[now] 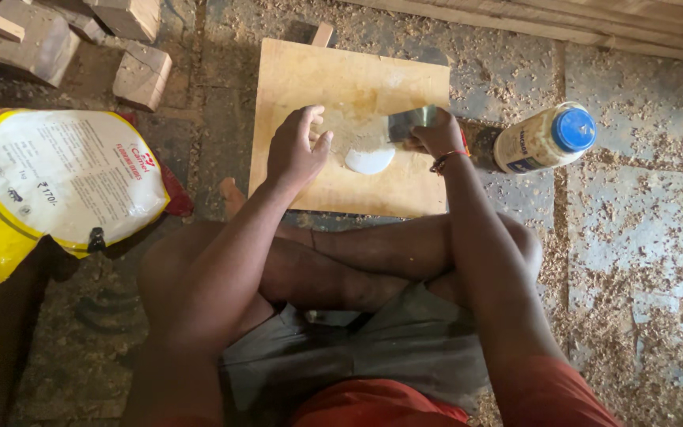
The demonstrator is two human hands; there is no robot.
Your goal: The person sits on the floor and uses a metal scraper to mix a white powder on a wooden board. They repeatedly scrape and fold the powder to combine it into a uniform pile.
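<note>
"Where was the paste?"

"The white blob [370,160] sat near the board's [294,87] front edge, between my hands. My right hand [435,136] gripped the scraper [411,121], blade pointing left. It was closer. My left hand [297,147] rested loose on the board."

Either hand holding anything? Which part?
Right hand grips a flat metal scraper blade by its right end, over the sawdust pile. Left hand holds nothing, resting on the wooden board.

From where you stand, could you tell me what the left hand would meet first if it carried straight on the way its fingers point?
Probably the sawdust heap right ahead of the left hand on the wooden board, then the metal scraper blade in the right hand; depth is hard to judge.
</note>
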